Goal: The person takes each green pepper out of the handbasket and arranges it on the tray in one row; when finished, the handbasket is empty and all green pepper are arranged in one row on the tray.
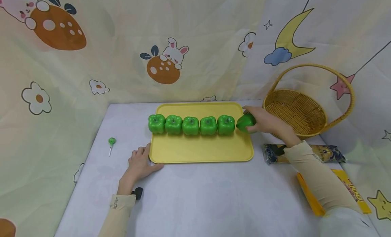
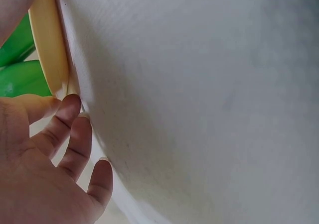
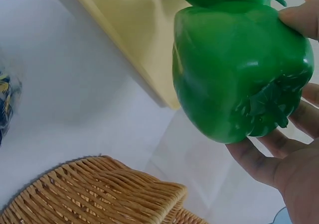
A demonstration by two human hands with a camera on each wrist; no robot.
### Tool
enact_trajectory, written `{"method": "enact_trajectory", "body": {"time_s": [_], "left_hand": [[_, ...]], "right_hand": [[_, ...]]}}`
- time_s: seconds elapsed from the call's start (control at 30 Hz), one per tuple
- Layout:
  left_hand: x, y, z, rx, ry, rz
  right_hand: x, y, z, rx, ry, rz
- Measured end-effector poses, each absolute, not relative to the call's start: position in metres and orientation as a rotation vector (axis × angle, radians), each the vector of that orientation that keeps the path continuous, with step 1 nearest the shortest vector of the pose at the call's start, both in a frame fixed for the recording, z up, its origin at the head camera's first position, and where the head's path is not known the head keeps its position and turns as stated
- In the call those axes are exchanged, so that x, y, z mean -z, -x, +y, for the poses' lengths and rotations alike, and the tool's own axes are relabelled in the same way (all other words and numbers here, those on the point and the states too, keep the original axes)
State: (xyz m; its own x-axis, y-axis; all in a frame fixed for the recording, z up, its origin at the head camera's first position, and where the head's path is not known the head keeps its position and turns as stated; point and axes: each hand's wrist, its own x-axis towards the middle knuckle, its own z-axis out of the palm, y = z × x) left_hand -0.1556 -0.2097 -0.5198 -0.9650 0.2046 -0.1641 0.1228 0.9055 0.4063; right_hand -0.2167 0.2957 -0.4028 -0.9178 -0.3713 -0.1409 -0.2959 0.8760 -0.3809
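At the right end of the yellow tray (image 1: 201,152), my right hand (image 1: 265,120) grips a green bell pepper (image 1: 245,123), tilted on its side. Thumb and fingers sit around it in the right wrist view, its stem (image 3: 271,109) toward the palm. Several more green bell peppers (image 1: 190,126) stand upright in a row across the tray, the leftmost one (image 1: 156,124) at its left edge. My left hand (image 1: 141,165) rests at the tray's near left corner, thumb spread from loosely bent fingers. The left wrist view shows fingertips (image 2: 70,104) against the tray's rim (image 2: 50,40).
A wicker basket (image 1: 293,111) with a tall handle stands at the back right. In front of it lie a dark blue, clear-ended packet (image 1: 325,152) and a yellow packet (image 1: 351,189), partly under my right forearm. A green lollipop (image 1: 111,142) lies on the left.
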Motion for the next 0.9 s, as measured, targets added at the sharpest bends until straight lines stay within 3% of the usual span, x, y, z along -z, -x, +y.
{"method": "enact_trajectory", "body": {"time_s": [0.9], "left_hand": [[0.520, 0.154, -0.210, -0.616, -0.249, 2.865]], "right_hand": [[0.425, 0.233, 0.280, 0.531, 0.549, 2.711]]}}
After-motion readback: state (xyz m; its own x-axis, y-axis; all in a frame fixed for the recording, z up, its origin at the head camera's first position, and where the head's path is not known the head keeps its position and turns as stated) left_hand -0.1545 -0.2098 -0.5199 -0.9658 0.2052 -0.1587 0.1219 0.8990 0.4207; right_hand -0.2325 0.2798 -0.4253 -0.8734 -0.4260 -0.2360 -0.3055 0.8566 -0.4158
